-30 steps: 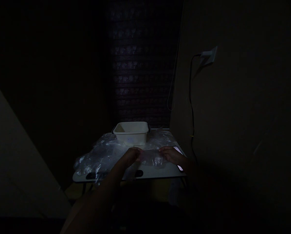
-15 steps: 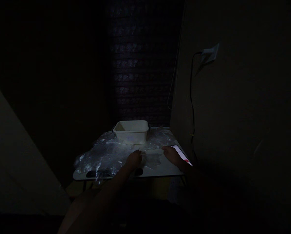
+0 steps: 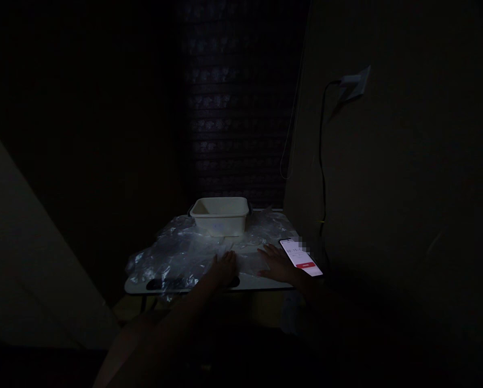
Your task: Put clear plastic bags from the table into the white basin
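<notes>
The scene is very dark. My left hand (image 3: pixel 224 268) lies on the near part of a small white table (image 3: pixel 252 282), its fingers spread a little beside clear plastic bags (image 3: pixel 166 256). To its right, my right hand (image 3: pixel 276 264) rests with fingers apart on a thin clear plastic piece (image 3: pixel 249 264). Just right of that hand is a phone (image 3: pixel 306 263) with a lit screen. A white basin (image 3: pixel 221 225) with dark handles stands behind both hands, with plastic on either side of it.
A dark patterned blind (image 3: pixel 213 124) hangs behind the table, its cord looping at the right. On the right wall, a black cable (image 3: pixel 322 167) runs down from a socket (image 3: pixel 354 86). A pale slanted surface (image 3: pixel 31 258) is at the left.
My right hand has moved left and opened flat, uncovering more of the phone screen. My left hand has loosened and its fingers now lie on the plastic. The view has shifted slightly.
</notes>
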A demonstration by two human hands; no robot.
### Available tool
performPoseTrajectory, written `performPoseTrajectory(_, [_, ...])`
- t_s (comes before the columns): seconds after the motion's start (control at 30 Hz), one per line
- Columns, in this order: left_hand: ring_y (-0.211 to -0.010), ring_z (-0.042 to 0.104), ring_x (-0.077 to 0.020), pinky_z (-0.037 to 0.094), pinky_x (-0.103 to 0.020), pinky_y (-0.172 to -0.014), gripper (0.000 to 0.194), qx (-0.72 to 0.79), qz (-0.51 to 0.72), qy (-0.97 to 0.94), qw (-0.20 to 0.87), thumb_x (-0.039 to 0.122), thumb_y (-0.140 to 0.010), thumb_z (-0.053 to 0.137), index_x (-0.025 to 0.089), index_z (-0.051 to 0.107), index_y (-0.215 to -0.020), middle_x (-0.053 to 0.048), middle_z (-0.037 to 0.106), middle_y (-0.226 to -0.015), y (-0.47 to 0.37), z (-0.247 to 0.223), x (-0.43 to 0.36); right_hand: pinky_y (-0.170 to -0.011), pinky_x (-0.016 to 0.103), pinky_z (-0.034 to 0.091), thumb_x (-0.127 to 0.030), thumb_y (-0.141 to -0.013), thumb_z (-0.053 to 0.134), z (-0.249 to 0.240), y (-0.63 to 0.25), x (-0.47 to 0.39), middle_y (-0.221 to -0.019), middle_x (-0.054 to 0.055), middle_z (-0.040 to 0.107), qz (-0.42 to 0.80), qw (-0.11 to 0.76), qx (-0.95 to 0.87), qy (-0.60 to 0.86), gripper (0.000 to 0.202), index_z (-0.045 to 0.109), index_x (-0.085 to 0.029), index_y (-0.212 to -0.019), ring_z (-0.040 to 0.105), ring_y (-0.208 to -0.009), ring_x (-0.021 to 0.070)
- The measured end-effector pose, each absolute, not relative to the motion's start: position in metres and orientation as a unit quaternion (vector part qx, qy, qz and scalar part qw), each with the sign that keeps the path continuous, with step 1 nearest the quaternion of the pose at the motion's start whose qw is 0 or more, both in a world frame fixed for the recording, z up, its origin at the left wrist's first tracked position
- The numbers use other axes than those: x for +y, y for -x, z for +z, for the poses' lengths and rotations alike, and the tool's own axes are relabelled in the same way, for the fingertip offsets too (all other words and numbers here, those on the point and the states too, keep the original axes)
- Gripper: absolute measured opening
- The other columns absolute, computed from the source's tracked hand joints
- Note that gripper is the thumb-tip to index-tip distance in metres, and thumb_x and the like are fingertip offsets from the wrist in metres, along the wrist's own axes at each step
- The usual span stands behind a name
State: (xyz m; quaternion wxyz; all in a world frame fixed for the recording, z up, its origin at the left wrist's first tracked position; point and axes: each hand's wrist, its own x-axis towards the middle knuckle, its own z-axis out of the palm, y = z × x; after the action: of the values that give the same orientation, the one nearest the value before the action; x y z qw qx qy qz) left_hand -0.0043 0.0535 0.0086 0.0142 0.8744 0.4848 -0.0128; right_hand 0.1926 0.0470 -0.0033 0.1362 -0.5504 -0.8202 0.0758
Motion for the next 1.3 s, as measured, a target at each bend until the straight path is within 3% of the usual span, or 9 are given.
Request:
performPoseTrajectory(0.2, [-0.111,0.014,-0.0252,0.014,-0.054,-0.079,0.047,0.493,-0.048,-0.869,0.008,0.027,-0.074,0.025,0.007,0.020,-0.116,-0.015,0.017,-0.123,0.004,0.003,0.057,-0.085,0.042,0.012,-0.050,-0.058,0.043,0.003,-0.197,0.046,-0.123,0.012,0.020,0.064,0.083,-0.820,0.562,0.071,0.023,-0.018,-0.117,0.009,-0.111,0.0266])
performPoseTrajectory(0.37, [-0.111,0.014,-0.0239,0.015,-0.054,-0.080,0.049,0.499,-0.072,-0.863,-0.017,0.036,-0.075,0.020,0.010,0.020,-0.117,-0.012,0.016,-0.124,0.003,-0.004,0.058,-0.085,0.039,0.018,-0.030,-0.059,0.045,0.012,-0.200,0.047,-0.121,0.009,0.026,0.046,0.060,-0.819,0.569,0.061,0.026,-0.017,-0.116,0.017,-0.110,0.0236])
performPoseTrajectory(0.53, [-0.112,0.012,-0.0238,0.012,-0.055,-0.080,0.053,0.513,-0.069,-0.855,-0.033,0.040,-0.074,0.014,0.009,0.018,-0.117,-0.012,0.013,-0.124,0.001,-0.005,0.056,-0.083,0.032,0.025,-0.014,-0.065,0.030,0.015,-0.202,0.050,-0.117,0.008,0.034,0.008,0.103,-0.805,0.584,0.048,0.030,-0.012,-0.113,0.029,-0.105,0.0159])
performPoseTrajectory(0.7, [-0.112,0.010,-0.0249,0.011,-0.054,-0.081,0.057,0.517,-0.064,-0.853,-0.030,0.043,-0.073,0.012,0.006,0.018,-0.117,-0.013,0.012,-0.124,-0.002,-0.003,0.051,-0.087,0.033,0.019,-0.022,-0.073,0.021,0.004,-0.183,0.045,-0.114,0.009,0.037,-0.062,0.134,-0.835,0.530,0.041,0.033,-0.010,-0.111,0.029,-0.105,0.0154])
performPoseTrajectory(1.0, [-0.112,0.008,-0.0264,0.010,-0.053,-0.081,0.057,0.521,-0.057,-0.851,-0.041,0.041,-0.073,0.013,0.005,0.020,-0.117,-0.015,0.015,-0.123,-0.004,-0.003,0.046,-0.089,0.042,0.003,-0.040,-0.076,0.007,-0.013,-0.145,0.038,-0.122,0.007,0.023,-0.055,0.090,-0.876,0.470,0.051,0.022,-0.013,-0.117,0.014,-0.112,0.0172])
performPoseTrajectory(1.3, [-0.112,0.009,-0.0269,0.011,-0.053,-0.080,0.058,0.529,-0.050,-0.845,-0.057,0.043,-0.072,0.014,0.006,0.022,-0.116,-0.015,0.015,-0.123,-0.004,-0.006,0.046,-0.088,0.044,0.002,-0.041,-0.076,0.005,-0.021,-0.153,0.041,-0.122,0.008,0.024,-0.047,0.077,-0.869,0.486,0.053,0.022,-0.013,-0.117,0.015,-0.112,0.0173])
